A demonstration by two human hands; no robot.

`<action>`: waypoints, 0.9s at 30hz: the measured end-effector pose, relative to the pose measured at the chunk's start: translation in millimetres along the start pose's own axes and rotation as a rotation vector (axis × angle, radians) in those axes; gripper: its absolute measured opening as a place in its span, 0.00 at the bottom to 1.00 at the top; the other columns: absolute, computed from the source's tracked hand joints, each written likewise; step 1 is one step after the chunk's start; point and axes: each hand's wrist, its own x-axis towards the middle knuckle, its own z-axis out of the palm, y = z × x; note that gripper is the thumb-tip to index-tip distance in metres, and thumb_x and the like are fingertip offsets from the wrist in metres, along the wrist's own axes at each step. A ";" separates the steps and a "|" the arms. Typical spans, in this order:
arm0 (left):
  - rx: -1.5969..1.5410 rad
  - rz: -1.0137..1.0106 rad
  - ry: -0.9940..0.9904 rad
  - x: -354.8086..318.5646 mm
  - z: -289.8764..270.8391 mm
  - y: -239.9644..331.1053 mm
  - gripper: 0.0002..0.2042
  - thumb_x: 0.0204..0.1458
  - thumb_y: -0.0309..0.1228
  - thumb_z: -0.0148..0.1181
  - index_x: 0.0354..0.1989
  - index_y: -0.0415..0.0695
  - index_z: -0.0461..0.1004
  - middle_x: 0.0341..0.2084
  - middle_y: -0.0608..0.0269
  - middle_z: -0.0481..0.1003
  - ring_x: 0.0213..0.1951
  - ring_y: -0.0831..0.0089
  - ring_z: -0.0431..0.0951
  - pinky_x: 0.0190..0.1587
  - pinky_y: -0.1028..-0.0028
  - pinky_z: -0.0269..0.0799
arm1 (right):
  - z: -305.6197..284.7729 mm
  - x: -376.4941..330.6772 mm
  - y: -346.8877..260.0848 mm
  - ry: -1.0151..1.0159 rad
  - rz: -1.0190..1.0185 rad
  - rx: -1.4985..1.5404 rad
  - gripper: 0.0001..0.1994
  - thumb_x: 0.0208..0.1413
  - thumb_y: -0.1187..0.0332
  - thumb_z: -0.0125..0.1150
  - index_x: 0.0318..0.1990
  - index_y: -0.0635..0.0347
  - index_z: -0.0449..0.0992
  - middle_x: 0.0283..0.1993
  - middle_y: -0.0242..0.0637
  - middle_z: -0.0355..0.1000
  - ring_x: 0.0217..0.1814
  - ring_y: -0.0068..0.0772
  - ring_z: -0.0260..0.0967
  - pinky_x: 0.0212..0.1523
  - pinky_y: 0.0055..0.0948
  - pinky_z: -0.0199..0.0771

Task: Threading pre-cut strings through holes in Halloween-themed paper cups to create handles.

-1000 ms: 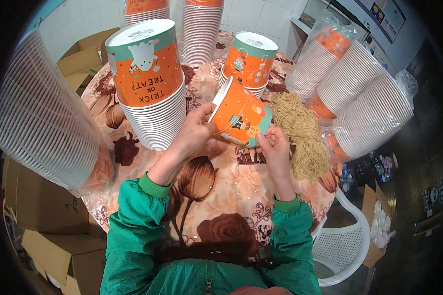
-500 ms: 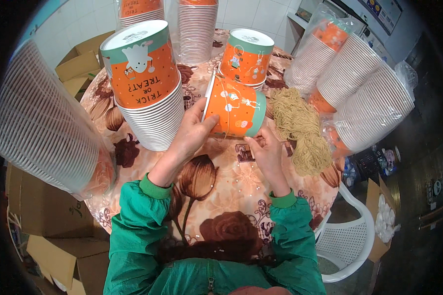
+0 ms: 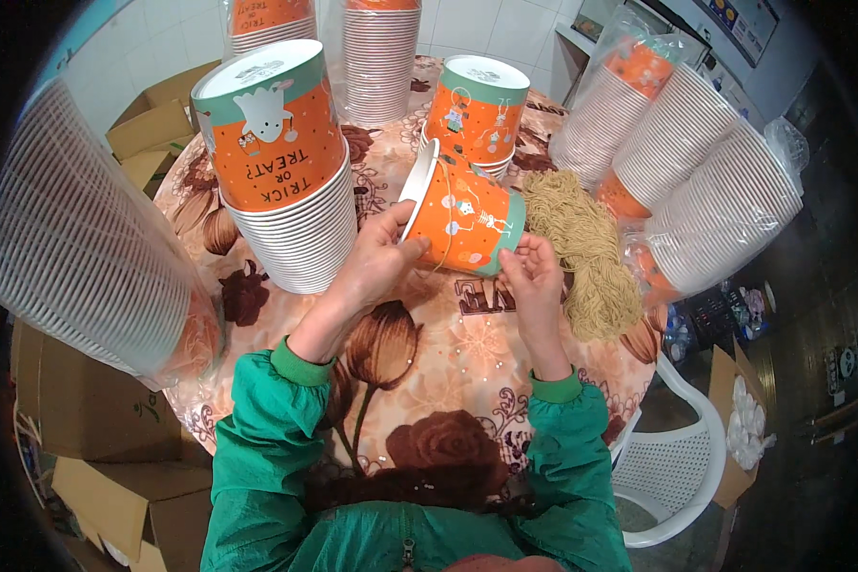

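Note:
An orange paper bucket with a green band and a skeleton print lies tilted on its side above the table, its white rim turned to the left. My left hand grips it at the rim, thumb on the outer wall. At the green base end, my right hand pinches the edge with thumb and fingers. A thin tan string runs round the bucket near the rim. Just right of my right hand lies a hank of tan yarn. Behind the bucket stands a short upside-down stack of similar buckets.
A tall upside-down bucket stack stands left of my hands. Plastic-wrapped stacks rise at the far left, at the back and at the right. Cardboard boxes sit below left; a white plastic chair is at the lower right.
The bucket has turned, its base swinging nearer and its opening showing more to me. My right hand has shifted slightly right and up along the base.

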 end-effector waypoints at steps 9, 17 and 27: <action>-0.161 -0.045 -0.013 3.0 -3.6 6.2 0.21 0.56 0.17 0.56 0.60 0.37 0.72 0.53 0.61 0.80 0.54 0.73 0.79 0.61 0.70 0.73 | -5.4 -3.6 -15.5 0.059 -0.243 -0.330 0.09 0.63 0.78 0.64 0.48 0.63 0.74 0.42 0.31 0.73 0.41 0.20 0.71 0.41 0.22 0.74; -0.281 -0.183 0.106 9.4 -13.7 2.9 0.19 0.56 0.21 0.55 0.58 0.37 0.73 0.50 0.61 0.80 0.47 0.73 0.81 0.53 0.71 0.78 | 5.6 8.2 -74.1 0.004 -0.694 -0.784 0.09 0.55 0.81 0.64 0.42 0.64 0.76 0.40 0.41 0.71 0.46 0.44 0.70 0.45 0.36 0.73; -0.643 -0.418 0.131 15.2 -16.4 -49.2 0.13 0.59 0.25 0.52 0.51 0.40 0.74 0.43 0.57 0.81 0.35 0.69 0.81 0.45 0.68 0.81 | 20.5 43.2 -105.4 -0.230 -0.842 -0.893 0.09 0.52 0.84 0.61 0.40 0.64 0.80 0.39 0.39 0.70 0.45 0.44 0.68 0.44 0.40 0.71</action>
